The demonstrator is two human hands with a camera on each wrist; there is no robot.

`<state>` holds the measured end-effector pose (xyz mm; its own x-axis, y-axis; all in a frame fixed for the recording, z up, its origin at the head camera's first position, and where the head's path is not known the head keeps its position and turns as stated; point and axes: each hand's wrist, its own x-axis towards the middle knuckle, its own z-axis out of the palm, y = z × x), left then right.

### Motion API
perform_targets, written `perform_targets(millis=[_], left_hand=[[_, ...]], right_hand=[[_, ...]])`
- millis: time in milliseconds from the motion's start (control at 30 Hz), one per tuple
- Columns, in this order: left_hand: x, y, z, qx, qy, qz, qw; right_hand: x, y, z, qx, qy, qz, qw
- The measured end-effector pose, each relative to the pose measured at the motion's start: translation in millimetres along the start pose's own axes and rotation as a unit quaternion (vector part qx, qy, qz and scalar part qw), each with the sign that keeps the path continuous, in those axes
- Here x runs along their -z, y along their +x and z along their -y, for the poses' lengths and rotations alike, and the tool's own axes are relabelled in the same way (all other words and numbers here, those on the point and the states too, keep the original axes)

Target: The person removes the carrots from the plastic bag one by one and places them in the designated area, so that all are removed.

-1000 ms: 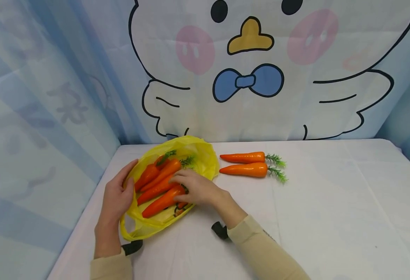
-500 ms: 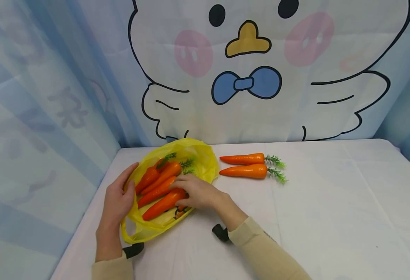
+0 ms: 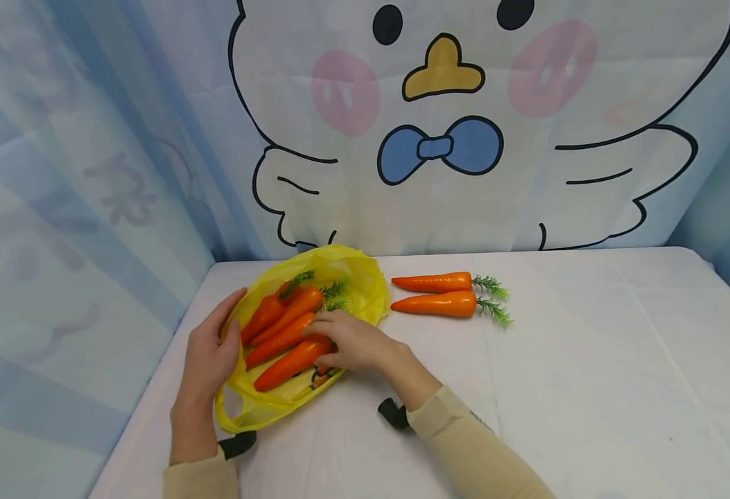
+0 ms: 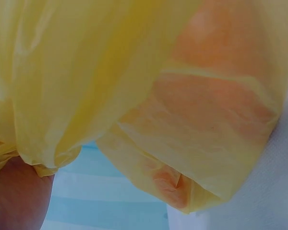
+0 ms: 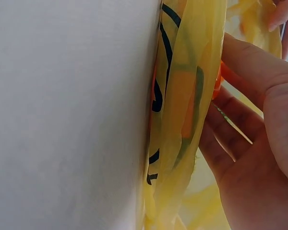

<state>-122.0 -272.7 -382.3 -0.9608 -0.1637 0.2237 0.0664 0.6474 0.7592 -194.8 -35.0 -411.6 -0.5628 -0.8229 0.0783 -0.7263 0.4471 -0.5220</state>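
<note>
A yellow plastic bag [image 3: 365, 277] lies on its side on the white table, its mouth wide apart. Inside are several orange toy carrots [image 3: 280, 341] with green tops. My left hand [image 3: 210, 350] holds the bag's left rim, thumb over the edge. In the left wrist view the thin film [image 4: 77, 62] bunches around a finger. My right hand [image 3: 358, 343] reaches in from the right, its thumb and fingers round the thick end of the nearest carrot [image 3: 292, 364]. In the right wrist view the bag's side [image 5: 182, 96] hides most of that carrot.
Two more carrots [image 3: 436, 305] lie side by side on the table [image 3: 577, 374], right of the bag. A curtain with a cartoon bird [image 3: 442, 76] hangs behind the table's back edge. Another blue curtain [image 3: 77, 277] stands at the left.
The picture shifts slightly with the head. Both hands, the bag and the carrots keep nearly the same places.
</note>
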Motion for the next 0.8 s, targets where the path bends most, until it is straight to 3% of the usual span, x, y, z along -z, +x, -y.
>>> perform_targets(millis=[433,800], left_hand=[[1.2,0.6,-1.8,-0.002,-0.002,-0.003,1.0000],[1.0,0.0,-2.3,-0.004,-0.004,-0.006,1.0000]], right_hand=[[-5.2,1.9,7.2,0.035,-0.063,0.011,0.9973],[-7.2,4.0,10.2,0.044,-0.067,0.012,0.9967]])
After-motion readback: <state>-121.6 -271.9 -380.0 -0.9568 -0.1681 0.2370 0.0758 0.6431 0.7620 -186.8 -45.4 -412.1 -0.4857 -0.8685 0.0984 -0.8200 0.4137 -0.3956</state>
